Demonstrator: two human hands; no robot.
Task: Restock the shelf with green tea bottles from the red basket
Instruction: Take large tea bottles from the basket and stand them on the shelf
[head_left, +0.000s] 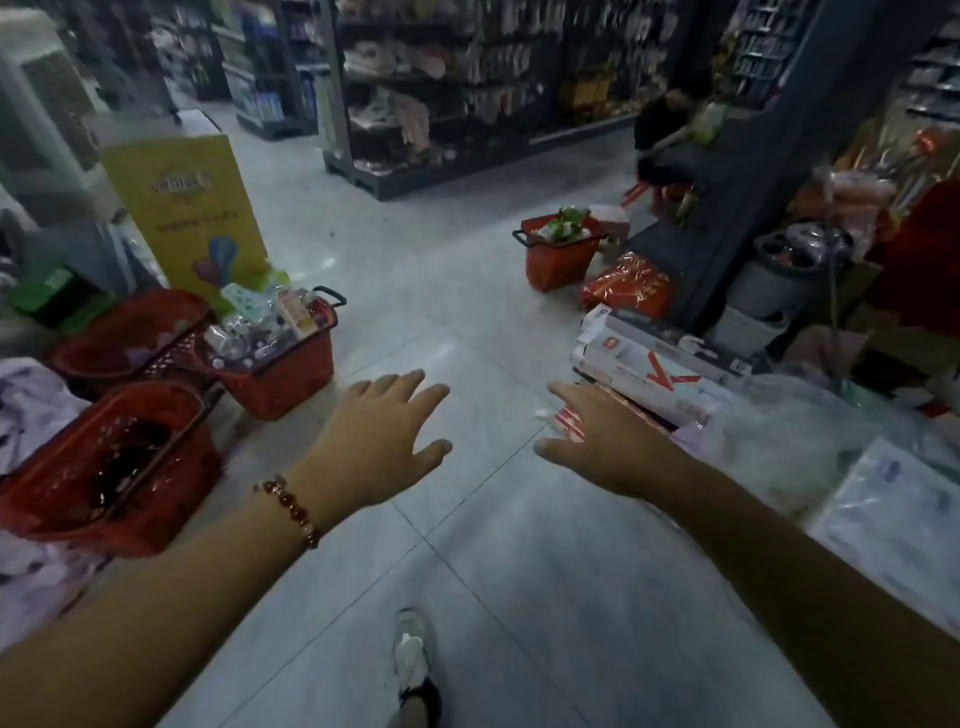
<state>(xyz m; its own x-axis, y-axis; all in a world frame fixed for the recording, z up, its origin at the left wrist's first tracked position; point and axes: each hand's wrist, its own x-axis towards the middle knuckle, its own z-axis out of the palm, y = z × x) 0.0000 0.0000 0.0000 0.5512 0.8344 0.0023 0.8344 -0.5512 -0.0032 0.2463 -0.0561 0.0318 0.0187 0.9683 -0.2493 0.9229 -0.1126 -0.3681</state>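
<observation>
- Shelving (441, 93) stood blurred and dim, its goods unreadable.
- Red basket (558, 254), ribbed plastic, sat on the tiled floor (467, 312) well ahead; green-topped contents inside were too blurred to identify.
- Left hand (382, 441) and right hand (597, 441) were spread flat, gripping nothing.

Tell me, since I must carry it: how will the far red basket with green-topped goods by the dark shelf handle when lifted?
The far red basket looks heaped above its rim, so probably heavy. Its plastic walls seem stiff. The goods piled on top may spill if it tilts.
</observation>
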